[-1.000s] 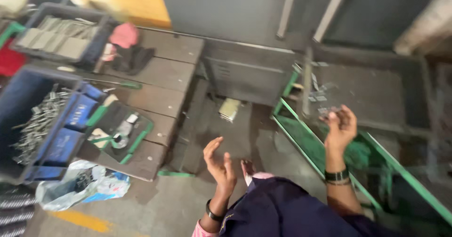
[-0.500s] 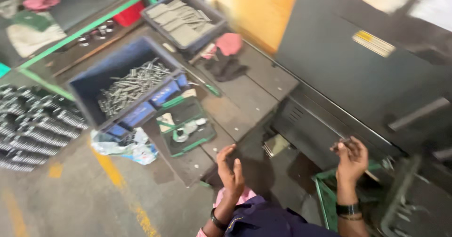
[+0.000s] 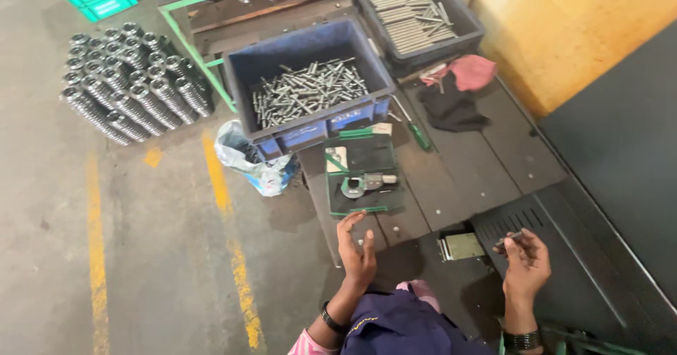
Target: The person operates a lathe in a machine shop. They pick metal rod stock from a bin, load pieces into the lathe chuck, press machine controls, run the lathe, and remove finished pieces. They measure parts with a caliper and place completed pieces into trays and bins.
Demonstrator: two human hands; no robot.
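Head view: the right hand (image 3: 525,265) pinches a small dark metal pin (image 3: 508,241) at its fingertips, over the platform's (image 3: 479,172) near right corner. The left hand (image 3: 357,246) hangs open and empty — fingers spread — over the near edge, just below the green case (image 3: 363,175) holding a micrometer (image 3: 367,183). A blue bin (image 3: 310,80) of pins sits beyond, at the left edge.

Workshop, bolt bins (image 3: 310,87) (metal rings (image 3: 130,76) stacked)
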